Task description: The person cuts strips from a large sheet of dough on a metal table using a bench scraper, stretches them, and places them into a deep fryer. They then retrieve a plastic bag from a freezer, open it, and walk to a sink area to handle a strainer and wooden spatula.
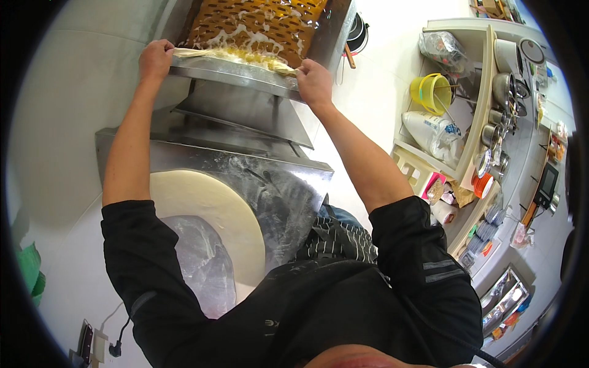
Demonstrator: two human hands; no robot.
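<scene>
A long strip of dough [239, 56] is stretched across the near rim of a metal fryer [230, 73]. My left hand [155, 59] grips its left end and my right hand [315, 83] its right end. The strip's middle dips into foaming golden oil [262, 23], over a slotted plate that shows beneath the surface. Closer to my body, a large flat sheet of dough [216, 188] lies on a floured steel table [294, 202]. A greyish, floury area shows inside the sheet's curve. My left sleeve and torso hide part of the sheet.
Shelving [478, 115] along the right holds a yellow bucket [430, 94], a white sack [430, 129] and several metal pots [504, 89]. A dark pan [356, 34] stands right of the fryer. At lower left hangs a black plug with its cord [115, 348].
</scene>
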